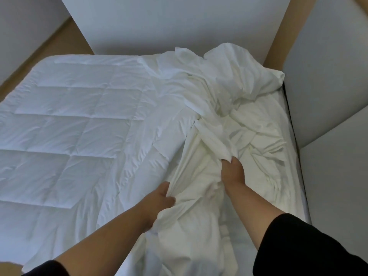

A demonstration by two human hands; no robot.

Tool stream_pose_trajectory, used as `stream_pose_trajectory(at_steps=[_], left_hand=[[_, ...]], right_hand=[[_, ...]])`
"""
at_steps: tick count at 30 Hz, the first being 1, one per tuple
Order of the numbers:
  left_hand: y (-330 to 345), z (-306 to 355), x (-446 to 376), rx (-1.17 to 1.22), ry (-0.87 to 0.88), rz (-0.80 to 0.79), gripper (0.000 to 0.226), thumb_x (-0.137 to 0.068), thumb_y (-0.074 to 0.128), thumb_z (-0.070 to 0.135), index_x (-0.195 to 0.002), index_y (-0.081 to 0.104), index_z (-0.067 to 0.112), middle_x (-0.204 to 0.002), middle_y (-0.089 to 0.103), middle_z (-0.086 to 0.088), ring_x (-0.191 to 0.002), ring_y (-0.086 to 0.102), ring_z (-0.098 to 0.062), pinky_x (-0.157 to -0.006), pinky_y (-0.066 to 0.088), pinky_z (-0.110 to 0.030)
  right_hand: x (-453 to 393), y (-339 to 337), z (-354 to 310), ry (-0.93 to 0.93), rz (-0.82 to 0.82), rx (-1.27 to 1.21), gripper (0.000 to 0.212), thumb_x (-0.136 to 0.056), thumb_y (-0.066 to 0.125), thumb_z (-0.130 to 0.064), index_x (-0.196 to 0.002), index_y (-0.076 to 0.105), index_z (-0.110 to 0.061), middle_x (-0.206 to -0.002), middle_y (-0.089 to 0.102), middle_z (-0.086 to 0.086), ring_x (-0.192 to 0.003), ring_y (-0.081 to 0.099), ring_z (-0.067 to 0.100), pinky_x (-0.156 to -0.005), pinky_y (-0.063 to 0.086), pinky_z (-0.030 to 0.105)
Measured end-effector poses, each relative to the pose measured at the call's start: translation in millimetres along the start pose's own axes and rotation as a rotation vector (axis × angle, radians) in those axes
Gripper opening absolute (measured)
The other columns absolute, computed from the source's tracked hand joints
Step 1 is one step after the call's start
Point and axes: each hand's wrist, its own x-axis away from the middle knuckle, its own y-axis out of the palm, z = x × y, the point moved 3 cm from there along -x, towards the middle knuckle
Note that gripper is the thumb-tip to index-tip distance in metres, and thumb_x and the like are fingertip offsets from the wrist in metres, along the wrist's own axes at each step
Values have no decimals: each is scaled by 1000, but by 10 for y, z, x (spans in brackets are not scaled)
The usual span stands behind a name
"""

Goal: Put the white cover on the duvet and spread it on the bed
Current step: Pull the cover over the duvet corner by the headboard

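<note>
Left hand (159, 200) grips bunched fold of white cover (209, 136), lower centre. Right hand (232, 172) clutches cover higher up, fingers buried. Quilted duvet (65, 120) flat, frame left. Advice: find cover opening, feed over duvet corner, avoid twisting.

White walls (179, 20) rise behind, a strip of tan wooden floor (49, 48) runs down the far left side, another tan strip (278, 36) climbs at the upper right, and a white panel (328, 76) stands along the right edge.
</note>
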Motion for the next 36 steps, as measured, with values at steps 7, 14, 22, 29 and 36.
stream_pose_trajectory(at_steps=[7,14,22,29,36], left_hand=[[21,162,55,248,-17,136,37,-100,48,51,-119,59,21,-123,65,-3,-102,63,-17,-94,53,-37],[-83,818,113,538,8,60,18,-94,66,17,-106,69,3,-95,72,-17,-82,71,-32,-72,61,-41],[-87,364,-65,468,-33,131,19,-96,53,13,-112,64,15,-104,70,-17,-90,70,-38,-77,61,-54],[134,-68,-355,154,-74,160,43,-89,59,11,-129,48,22,-115,60,0,-95,64,-20,-72,56,-33],[118,-669,-503,-20,-118,182,37,-93,63,21,-127,52,31,-124,56,13,-109,56,-5,-74,44,-20]], right_hand=[[1296,-433,-793,-363,-249,157,11,-90,69,-28,-95,67,-19,-90,71,-5,-86,67,14,-81,54,33],[2573,-405,-952,-595,-881,666,45,-94,49,-58,-62,37,-28,-60,38,-6,-59,41,5,-61,31,23],[1409,-355,38,-58,-632,486,32,-90,55,-53,-85,69,-24,-89,71,-3,-85,68,11,-86,59,39],[-139,-179,550,47,-350,517,31,-98,57,-33,-125,59,-18,-121,63,4,-111,60,23,-89,47,29],[-1086,20,1269,334,-147,510,63,-94,65,-34,-142,39,-4,-137,51,18,-119,57,36,-81,44,32]])
